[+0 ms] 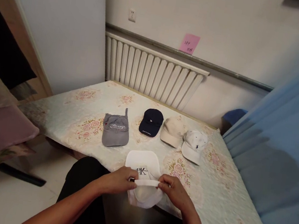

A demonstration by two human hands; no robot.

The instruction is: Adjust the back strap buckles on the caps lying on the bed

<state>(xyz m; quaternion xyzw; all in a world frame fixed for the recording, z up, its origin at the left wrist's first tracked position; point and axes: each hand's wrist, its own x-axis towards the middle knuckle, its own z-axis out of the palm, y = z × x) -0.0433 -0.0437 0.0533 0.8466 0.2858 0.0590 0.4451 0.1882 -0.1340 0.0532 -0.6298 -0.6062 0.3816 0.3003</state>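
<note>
A white cap [143,160] with dark lettering lies at the near edge of the floral-covered bed, its brim pointing away from me. My left hand [121,180] pinches the left end of the cap's back strap, by a small dark piece. The right end of that strap is between the fingers of my right hand [173,190]. Beyond it lie a grey cap [115,133] with white script, a navy cap [151,122], a beige cap [172,131] and another white cap [193,147] with a small dark logo.
The bed [90,100] has a floral cover and meets a white radiator [154,74] at the wall. A blue curtain [281,136] hangs on the right. Pink fabric [0,133] hangs at the left. A pink note [189,44] is stuck above the radiator.
</note>
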